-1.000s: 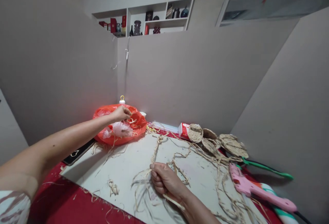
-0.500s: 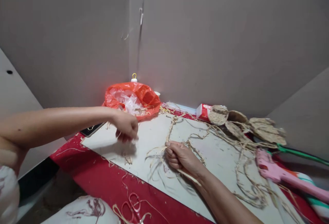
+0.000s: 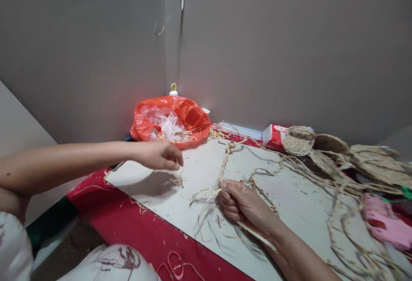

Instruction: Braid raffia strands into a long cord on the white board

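Observation:
My right hand (image 3: 236, 201) is closed round the lower end of a braided straw cord (image 3: 225, 160), with loose strands fanning out below and left of the fist. The braid stretches up and away across the white board (image 3: 199, 169). My left hand (image 3: 165, 157) hovers over the board's left part, thumb and fingers curved and apart. Just beneath it are some thin straw scraps (image 3: 178, 182); a fine strand shows near the fingertips, and whether it touches them is unclear.
An orange plastic bag (image 3: 141, 120) with straw bits stands at the back. Right lie woven straw discs (image 3: 298, 141), a red-and-white box (image 3: 273, 137), long braided cords and a pink glue gun (image 3: 386, 223). Red scissors (image 3: 176, 266) rest on the red cloth (image 3: 128, 225) in front.
My left hand has loosened from a curled shape and risen slightly, its fingers now apart. My right hand keeps its hold on the braid. The view has shifted, so objects appear further right.

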Demonstrator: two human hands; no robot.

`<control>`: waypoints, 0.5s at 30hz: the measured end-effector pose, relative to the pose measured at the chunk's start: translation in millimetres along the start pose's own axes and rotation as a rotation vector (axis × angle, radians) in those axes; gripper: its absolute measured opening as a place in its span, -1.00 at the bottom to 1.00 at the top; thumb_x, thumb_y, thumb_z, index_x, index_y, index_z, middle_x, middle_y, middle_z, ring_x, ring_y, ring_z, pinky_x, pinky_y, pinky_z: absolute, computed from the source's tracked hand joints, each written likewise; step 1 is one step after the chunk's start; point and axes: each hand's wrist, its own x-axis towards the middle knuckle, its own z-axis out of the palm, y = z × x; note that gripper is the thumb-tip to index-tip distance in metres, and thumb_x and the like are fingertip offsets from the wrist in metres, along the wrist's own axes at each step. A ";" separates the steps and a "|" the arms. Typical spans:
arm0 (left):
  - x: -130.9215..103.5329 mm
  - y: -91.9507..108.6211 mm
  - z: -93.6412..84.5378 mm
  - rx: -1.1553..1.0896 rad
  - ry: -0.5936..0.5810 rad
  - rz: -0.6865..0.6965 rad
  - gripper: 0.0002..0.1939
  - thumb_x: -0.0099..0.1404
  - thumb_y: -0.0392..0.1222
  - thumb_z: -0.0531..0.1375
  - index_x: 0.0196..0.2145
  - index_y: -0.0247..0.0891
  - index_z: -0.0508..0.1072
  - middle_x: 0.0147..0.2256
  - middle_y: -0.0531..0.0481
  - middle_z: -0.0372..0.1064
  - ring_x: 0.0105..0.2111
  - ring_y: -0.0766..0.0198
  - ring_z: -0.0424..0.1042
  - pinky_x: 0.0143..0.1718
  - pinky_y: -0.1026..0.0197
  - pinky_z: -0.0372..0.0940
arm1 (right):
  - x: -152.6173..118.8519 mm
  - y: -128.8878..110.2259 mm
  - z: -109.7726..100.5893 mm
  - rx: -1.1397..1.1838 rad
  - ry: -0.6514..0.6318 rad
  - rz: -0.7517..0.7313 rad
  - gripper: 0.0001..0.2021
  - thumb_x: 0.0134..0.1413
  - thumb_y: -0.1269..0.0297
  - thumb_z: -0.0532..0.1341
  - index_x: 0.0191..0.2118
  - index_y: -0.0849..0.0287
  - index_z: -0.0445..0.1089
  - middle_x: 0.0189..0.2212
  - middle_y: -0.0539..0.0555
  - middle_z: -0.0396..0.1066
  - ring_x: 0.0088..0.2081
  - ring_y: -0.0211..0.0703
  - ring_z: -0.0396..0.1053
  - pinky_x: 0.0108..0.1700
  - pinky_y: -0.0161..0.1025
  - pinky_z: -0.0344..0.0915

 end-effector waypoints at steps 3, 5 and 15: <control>7.1 -14.3 -20.7 0.285 0.195 -0.237 -0.88 0.07 -0.29 0.25 -0.59 -0.29 0.47 -0.58 0.00 0.35 -0.46 0.26 0.33 -0.36 0.26 0.15 | 1.1 0.5 -1.3 0.009 -0.002 0.013 -0.54 -0.14 0.06 0.36 -0.66 0.15 0.07 -0.76 -0.22 -0.07 -0.72 -0.53 -0.27 -0.67 -0.42 -0.37; 11.2 -26.7 -22.8 0.320 0.235 -0.326 -0.69 0.01 -0.26 0.29 -0.78 -0.28 0.32 -0.69 0.00 0.23 -0.51 0.24 0.31 -0.39 0.24 0.14 | 1.4 1.0 -2.0 0.021 0.004 0.020 -0.52 -0.16 0.05 0.37 -0.66 0.15 0.06 -0.76 -0.22 -0.06 -0.72 -0.54 -0.28 -0.67 -0.43 -0.37; 19.0 -54.5 6.2 -0.079 0.352 -0.255 -0.81 0.16 -0.18 0.11 -0.55 -0.30 0.37 -0.67 0.07 0.31 -0.69 0.40 0.24 -0.63 0.35 0.14 | 3.4 4.1 -2.8 0.027 -0.018 -0.006 -0.53 -0.13 0.05 0.37 -0.65 0.16 0.07 -0.77 -0.21 -0.02 -0.75 -0.55 -0.26 -0.70 -0.44 -0.38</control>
